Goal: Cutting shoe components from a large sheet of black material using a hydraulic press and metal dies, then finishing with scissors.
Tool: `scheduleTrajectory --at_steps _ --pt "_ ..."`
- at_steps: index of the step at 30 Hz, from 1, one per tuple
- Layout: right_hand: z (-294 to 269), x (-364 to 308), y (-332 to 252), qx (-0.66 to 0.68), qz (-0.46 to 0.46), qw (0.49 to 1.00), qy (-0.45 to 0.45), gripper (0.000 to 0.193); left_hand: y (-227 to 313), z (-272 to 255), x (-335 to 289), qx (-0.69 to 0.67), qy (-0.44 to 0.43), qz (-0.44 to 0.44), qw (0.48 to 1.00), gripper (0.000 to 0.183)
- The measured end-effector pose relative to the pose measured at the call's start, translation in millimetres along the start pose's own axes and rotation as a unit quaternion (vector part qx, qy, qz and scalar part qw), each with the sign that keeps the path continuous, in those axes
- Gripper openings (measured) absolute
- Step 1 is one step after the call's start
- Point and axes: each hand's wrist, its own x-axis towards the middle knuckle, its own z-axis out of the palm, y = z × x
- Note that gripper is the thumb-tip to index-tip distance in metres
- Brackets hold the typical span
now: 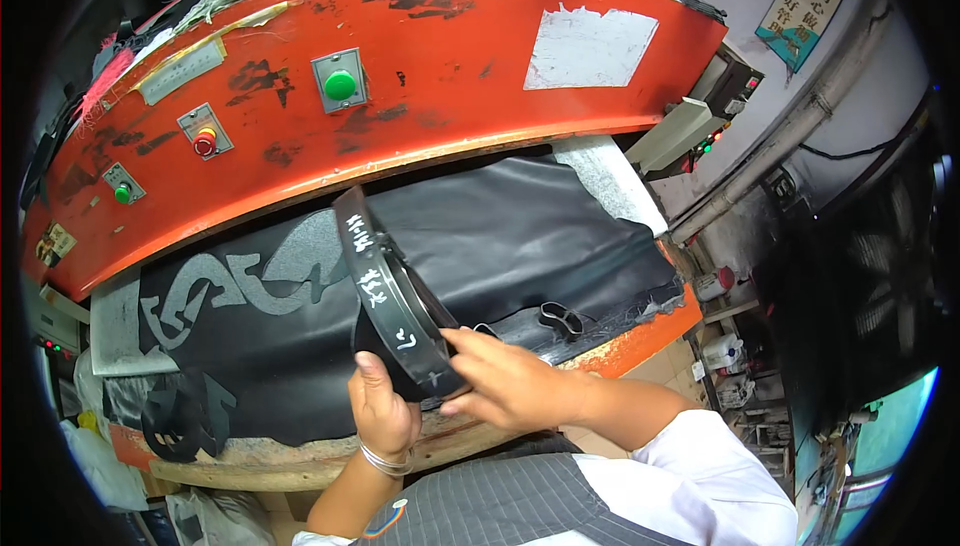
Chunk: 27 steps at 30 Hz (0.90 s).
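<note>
A long, dark cutting die (385,291) with a curved band and white handwritten marks stands tilted up over a black leather sheet (510,236). My left hand (385,406) grips its near end from the left, thumb pointing up; its other fingers are partly hidden. From the right, my right hand (510,381) has its fingers closed on the die's near end. A dark, flat piece (375,346) shows beside the die above my left thumb; I cannot tell whether it is leather. Curved cut-outs at the sheet's left expose the grey cutting board (300,246).
The orange press beam (450,76) spans the far side, with green buttons (340,85) and a red knob (205,141). Leather strips (190,416) hang over the near left edge. A small black loop (560,319) lies at the right. A wooden rail (300,466) borders the front.
</note>
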Motion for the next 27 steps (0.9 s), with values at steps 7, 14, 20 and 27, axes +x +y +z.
scheduleTrajectory --at_steps 7,14,20,27 --pt "-77.7 -10.4 45.6 -0.277 -0.085 0.953 -0.092 0.029 18.8 -136.8 -25.6 0.307 0.220 -0.129 0.917 0.055" --pt "-89.3 19.8 161.2 -0.342 -0.104 0.925 -0.129 0.023 56.2 -118.8 -32.3 0.712 0.274 0.047 0.645 0.055" --pt "-86.0 37.1 202.6 -0.326 -0.138 0.921 -0.160 0.013 -31.0 -58.5 59.7 0.637 0.034 0.082 0.766 0.027" --pt "-75.6 27.8 201.6 -0.338 -0.077 0.934 -0.082 0.027 -102.0 -41.4 117.8 0.652 -0.002 0.052 0.757 0.023"
